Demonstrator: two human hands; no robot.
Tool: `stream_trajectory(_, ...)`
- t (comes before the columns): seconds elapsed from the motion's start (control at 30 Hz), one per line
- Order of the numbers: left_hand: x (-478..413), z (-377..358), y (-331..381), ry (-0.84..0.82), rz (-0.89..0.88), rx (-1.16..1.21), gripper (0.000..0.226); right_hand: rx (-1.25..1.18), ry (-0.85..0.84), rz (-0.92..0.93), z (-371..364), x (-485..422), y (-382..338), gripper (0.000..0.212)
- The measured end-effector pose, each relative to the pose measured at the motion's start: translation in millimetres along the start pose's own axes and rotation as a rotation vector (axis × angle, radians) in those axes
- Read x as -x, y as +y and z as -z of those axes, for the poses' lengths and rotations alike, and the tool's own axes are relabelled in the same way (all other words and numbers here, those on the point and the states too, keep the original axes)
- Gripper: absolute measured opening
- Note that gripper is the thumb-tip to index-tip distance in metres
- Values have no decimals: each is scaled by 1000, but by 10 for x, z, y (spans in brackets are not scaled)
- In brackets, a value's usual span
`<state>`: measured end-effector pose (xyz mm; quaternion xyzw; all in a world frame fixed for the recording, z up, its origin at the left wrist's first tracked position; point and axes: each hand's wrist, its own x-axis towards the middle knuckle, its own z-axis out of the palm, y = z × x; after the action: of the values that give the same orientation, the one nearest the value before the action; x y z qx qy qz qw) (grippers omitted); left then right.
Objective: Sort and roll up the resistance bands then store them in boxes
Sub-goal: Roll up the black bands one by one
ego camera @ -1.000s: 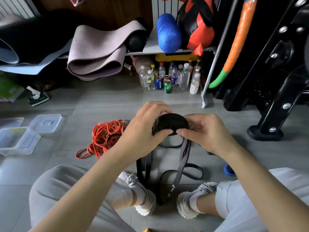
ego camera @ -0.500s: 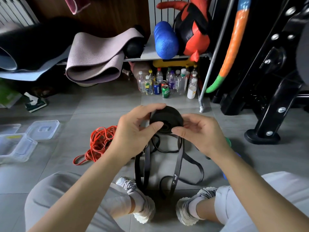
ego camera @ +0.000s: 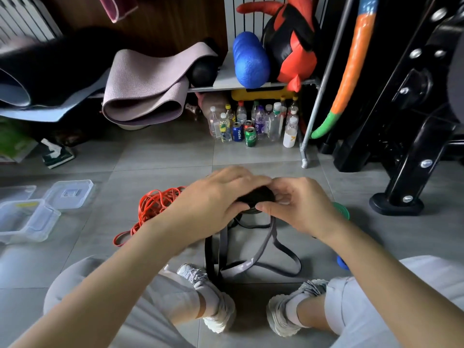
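On a grey tiled floor (ego camera: 155, 156), before a low shelf (ego camera: 226, 82) with a rolled yoga mat (ego camera: 145, 96) and blue foam roller (ego camera: 249, 61), the left hand (ego camera: 213, 199) and right hand (ego camera: 301, 207) both clasp the rolled part of a black resistance band (ego camera: 256, 198), its loose tail hanging to the floor between the shoes (ego camera: 218, 315); orange bands (ego camera: 153, 204) lie just left, clear plastic boxes (ego camera: 25, 222) well apart at far left. Blurred fingers (ego camera: 241, 175) cover most of the roll, and a green roll (ego camera: 342, 210) peeks from behind the right wrist. One blue can (ego camera: 237, 131) reads PEPSI; other labels are illegible.
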<state>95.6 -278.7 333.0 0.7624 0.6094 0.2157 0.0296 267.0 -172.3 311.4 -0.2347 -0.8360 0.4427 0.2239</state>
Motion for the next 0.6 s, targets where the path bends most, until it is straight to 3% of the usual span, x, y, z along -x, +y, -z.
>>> stream_trajectory(0.07, -25, 50, -9, -36, -37, -26, 44, 14, -4, 23, 33, -25, -49, 28)
stream_trajectory(0.17, -43, 114, -16, 75, -12, 128, 39, -117, 54, 39, 60, -41, -96, 28)
stream_trajectory(0.33, -34, 61, 44, 347, 251, 463, 46, -457, 103, 27, 24, -39, -55, 28)
stream_trajectory(0.47, -45, -45, 111, 495, 333, 581, 53, -424, 187, 48, -20, -32, -52, 32)
stream_trajectory(0.6, -25, -112, 152, 553, 391, 852, 48, -426, 171, 48, 32, -58, -104, 31)
